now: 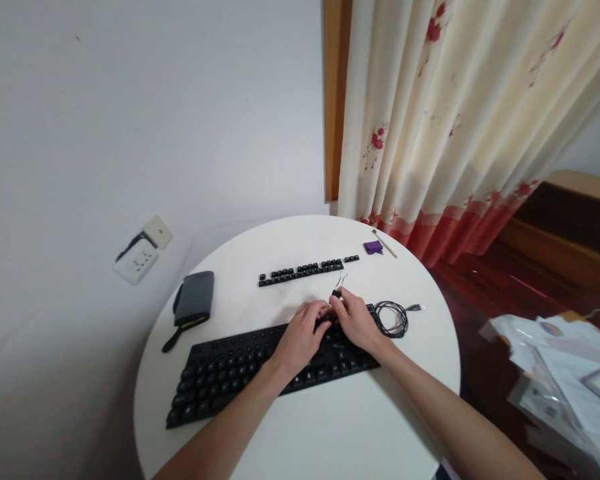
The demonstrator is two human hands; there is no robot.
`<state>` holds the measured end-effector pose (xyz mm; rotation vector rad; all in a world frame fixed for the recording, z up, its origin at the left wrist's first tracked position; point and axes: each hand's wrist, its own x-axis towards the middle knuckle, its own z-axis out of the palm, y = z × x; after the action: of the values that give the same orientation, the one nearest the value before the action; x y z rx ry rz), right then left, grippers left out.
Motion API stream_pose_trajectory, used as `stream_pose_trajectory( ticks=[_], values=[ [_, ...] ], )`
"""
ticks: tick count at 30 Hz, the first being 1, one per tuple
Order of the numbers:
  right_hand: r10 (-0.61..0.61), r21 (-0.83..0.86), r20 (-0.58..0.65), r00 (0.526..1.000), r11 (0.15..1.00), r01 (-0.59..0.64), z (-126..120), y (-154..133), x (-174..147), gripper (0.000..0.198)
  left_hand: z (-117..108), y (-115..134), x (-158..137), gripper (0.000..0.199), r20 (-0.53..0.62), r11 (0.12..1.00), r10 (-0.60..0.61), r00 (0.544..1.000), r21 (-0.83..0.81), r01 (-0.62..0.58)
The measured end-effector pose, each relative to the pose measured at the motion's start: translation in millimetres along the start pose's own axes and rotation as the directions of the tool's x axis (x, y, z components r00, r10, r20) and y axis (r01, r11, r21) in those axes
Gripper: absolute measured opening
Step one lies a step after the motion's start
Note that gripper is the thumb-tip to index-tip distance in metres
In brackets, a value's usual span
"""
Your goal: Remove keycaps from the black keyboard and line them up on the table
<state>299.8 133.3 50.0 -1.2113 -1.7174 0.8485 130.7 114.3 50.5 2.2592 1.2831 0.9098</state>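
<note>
A black keyboard (235, 373) lies at a slant across the round white table, its upper row showing bare gaps. Over its right part, my right hand (356, 320) pinches a wire keycap puller (341, 280) whose thin prongs point away from me. A small black piece (336, 293) shows at those fingertips; whether it is the puller's handle or a keycap is unclear. My left hand (304, 333) is closed beside it, thumb and fingers together at the keyboard's top edge. What they hold, if anything, is hidden. Beyond both hands, loose black keycaps (300, 272) lie in two rows.
A coiled black USB cable (393, 319) lies right of the keyboard. A grey pouch (195, 297) sits at the table's left. A purple cloth (373, 247) and a slim brush (385, 244) lie at the far right. Plastic bags and papers (565, 373) are beyond the table.
</note>
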Motion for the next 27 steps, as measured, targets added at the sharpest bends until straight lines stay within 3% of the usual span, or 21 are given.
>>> stream_pose_trajectory(
  ticks=[5, 17, 23, 27],
  values=[
    [0.011, -0.009, -0.022, 1.0, 1.0, -0.011, -0.2, 5.6, 1.6, 0.023, 1.3, 3.4, 0.2, 0.026, 0.034, 0.987, 0.1, 0.994, 0.125, -0.103],
    [-0.007, 0.01, -0.117, 0.993, 1.0, 0.008, 3.6, 6.0, 3.0, 0.028, 8.3, 8.7, 1.2, 0.024, -0.057, 0.959, 0.142, 0.988, 0.255, -0.123],
    [0.042, 0.138, -0.117, 0.992, 0.99, -0.026, 2.3, 6.8, 4.9, 0.029, 12.2, 14.9, -1.4, 0.023, -0.062, 0.962, 0.189, 0.98, 0.21, -0.172],
    [0.095, 0.243, -0.187, 0.978, 0.969, -0.047, -3.8, 9.8, 9.2, 0.033, 2.0, 14.1, 2.4, 0.018, -0.117, 0.985, 0.121, 0.986, 0.134, -0.105]
  ],
)
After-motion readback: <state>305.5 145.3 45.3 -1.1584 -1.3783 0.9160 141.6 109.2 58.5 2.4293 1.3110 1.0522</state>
